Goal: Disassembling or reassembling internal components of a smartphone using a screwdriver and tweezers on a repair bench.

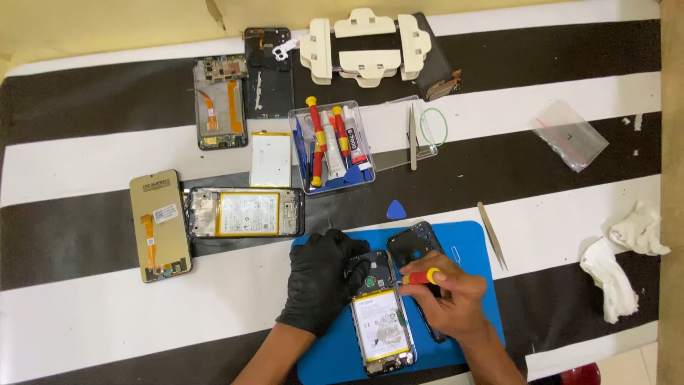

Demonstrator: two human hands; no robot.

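Opened black smartphone with its white battery (381,324) lay on our blue mat (474,249); gloved left hand (320,281) steadied it, fingers spread, while bare right hand (449,296) pinched a red-and-yellow screwdriver (420,277), apparently mid-unscrewing; next needed steady alignment.

Opened phone (381,321) lies on work mat (474,246), near centre of tabletop (85,153); detached back cover (417,246) just right of it. Tool tray (331,146) sits far of mat. Tweezers (491,235) at mat's right edge; second opened phone (246,212) left of mat.
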